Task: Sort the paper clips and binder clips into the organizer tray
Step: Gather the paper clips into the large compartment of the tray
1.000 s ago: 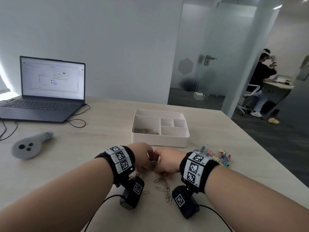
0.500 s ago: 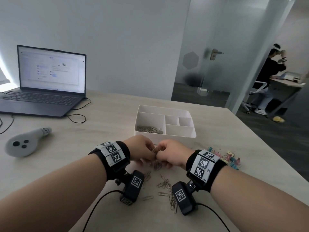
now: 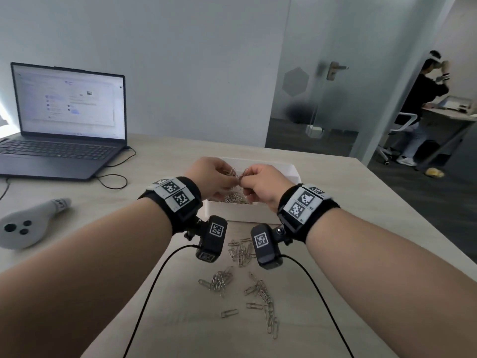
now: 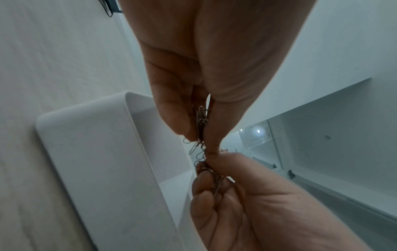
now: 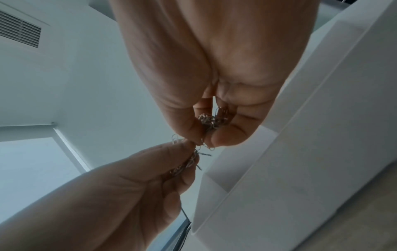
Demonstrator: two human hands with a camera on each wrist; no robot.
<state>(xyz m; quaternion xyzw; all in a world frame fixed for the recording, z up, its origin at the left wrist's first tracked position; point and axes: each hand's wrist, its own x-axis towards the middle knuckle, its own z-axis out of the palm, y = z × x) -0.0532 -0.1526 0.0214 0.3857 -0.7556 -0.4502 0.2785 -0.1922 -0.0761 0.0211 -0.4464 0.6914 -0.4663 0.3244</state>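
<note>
Both hands hover over the white organizer tray (image 3: 240,215), fingertips nearly touching. My left hand (image 3: 216,177) pinches a bunch of silver paper clips (image 4: 201,122) between thumb and fingers. My right hand (image 3: 260,184) grips another bunch of paper clips (image 5: 212,120). A pile of paper clips (image 3: 236,198) lies in the tray's left compartment, under the hands. Several loose paper clips (image 3: 242,251) lie on the table in front of the tray. The binder clips are hidden behind my right arm.
An open laptop (image 3: 64,125) stands at the back left with a cable (image 3: 113,177) trailing beside it. A grey controller (image 3: 28,223) lies at the left. The table edge (image 3: 402,202) runs along the right. A person (image 3: 418,109) sits at a far desk.
Both hands have lifted off the table with bunches of paper clips and moved forward over the tray's left compartment. The view has tilted, so the binder clips are out of sight.
</note>
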